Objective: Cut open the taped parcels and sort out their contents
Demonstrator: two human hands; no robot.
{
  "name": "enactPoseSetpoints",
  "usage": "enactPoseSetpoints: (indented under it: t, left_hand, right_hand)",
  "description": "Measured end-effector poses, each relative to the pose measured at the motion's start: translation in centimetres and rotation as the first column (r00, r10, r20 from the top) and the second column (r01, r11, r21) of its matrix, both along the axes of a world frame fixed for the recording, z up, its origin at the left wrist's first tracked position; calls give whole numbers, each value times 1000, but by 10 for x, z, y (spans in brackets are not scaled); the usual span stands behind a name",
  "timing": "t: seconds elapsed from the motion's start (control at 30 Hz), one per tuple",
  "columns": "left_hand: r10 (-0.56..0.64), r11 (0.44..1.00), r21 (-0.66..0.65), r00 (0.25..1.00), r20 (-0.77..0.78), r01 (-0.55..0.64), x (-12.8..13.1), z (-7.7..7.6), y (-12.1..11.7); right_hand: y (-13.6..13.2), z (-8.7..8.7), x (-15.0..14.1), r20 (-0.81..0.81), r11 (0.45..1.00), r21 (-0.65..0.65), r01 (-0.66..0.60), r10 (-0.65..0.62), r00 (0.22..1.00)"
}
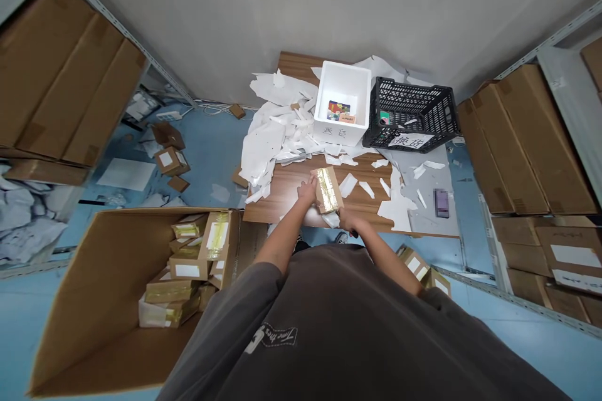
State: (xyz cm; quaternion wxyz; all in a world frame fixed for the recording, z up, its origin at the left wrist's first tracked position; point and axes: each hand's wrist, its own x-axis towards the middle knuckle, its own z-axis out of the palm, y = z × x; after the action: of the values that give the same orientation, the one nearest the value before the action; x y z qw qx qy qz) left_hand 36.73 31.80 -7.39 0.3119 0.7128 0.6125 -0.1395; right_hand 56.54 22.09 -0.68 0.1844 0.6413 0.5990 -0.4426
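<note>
A small brown cardboard box [328,189] sealed with yellowish tape rests on the wooden table [291,191] right in front of me. My left hand [308,190] presses against the box's left side, fingers curled on it. My right hand [345,219] grips the box's near end; its fingers are partly hidden and something dark shows under the hand. Torn white paper scraps [277,131] lie around the box.
A white foam box [342,103] with a colourful item and a black plastic crate [409,114] stand at the table's far side. A purple object [441,200] lies at the right. A large open carton [132,288] with several taped boxes is on my left. Stacked cartons fill shelves on both sides.
</note>
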Motion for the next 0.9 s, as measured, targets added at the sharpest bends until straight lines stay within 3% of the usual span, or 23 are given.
enactPoseSetpoints:
  t: [0.07,0.17,0.37,0.43,0.5,0.57,0.73,0.9]
  left_hand:
    - [1,1000,7,1000,-8,-1,2,3,-3]
    - [16,999,32,999,-34,-15,10,7,-16]
    - [93,971,228,991,-98,-69,32,16,-57]
    - [-94,959,264,995,-39,101,36,19,-63]
    - [-363,906,244,931,30,345,39,20,-63]
    - [-505,849,213,862,51,484,42,22,-59]
    - [-421,894,186,906,38,408,51,22,-51]
    - [-315,939,158,949,31,306,60,16,-62]
  right_hand:
    - [-9,-2,18,-27,988,88,126,-124,992]
    - [-10,-16,37,-39,906,263,330,-332,942]
    - [11,-59,38,-103,807,266,528,-520,848]
    - [14,-70,38,-115,795,289,533,-524,844]
    - [16,-77,40,-114,800,307,516,-507,854]
    - [18,-79,42,-101,808,314,498,-493,864]
    - [37,-69,39,-71,847,302,438,-438,896]
    - [51,-48,51,-166,877,348,331,-290,943]
